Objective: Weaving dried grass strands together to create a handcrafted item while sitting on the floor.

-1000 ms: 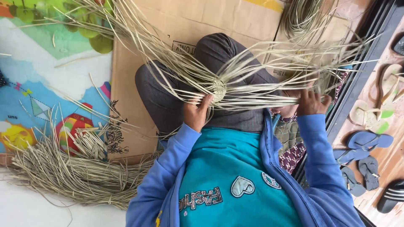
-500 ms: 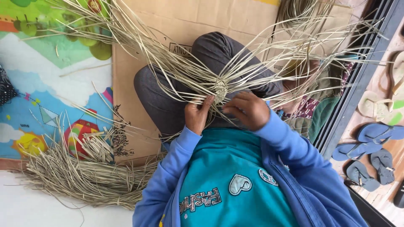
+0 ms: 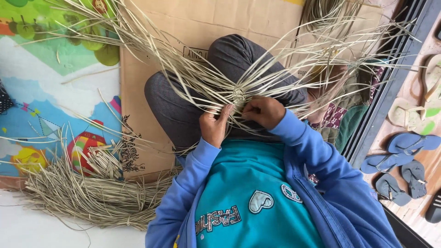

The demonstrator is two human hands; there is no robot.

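The left hand [image 3: 215, 125] pinches a few dry straw strands at the small woven knot [image 3: 238, 97], which sits over the person's lap. The right hand [image 3: 263, 111] is curled, fingers pinched on the knot too. One big straw pile [image 3: 92, 193] lies on the floor. Four blue sandals [image 3: 404, 158] lie nearby.

Dry, matt straw-like strands [image 3: 239, 87], pale and fibrous, perhaps palm leaf. Plain brown cardboard [image 3: 183, 27], dull and smooth. A glossy printed play mat [image 3: 50, 92]. Soft blue cloth sleeves [image 3: 298, 142]. Matt rubbery blue sandals [image 3: 404, 151].
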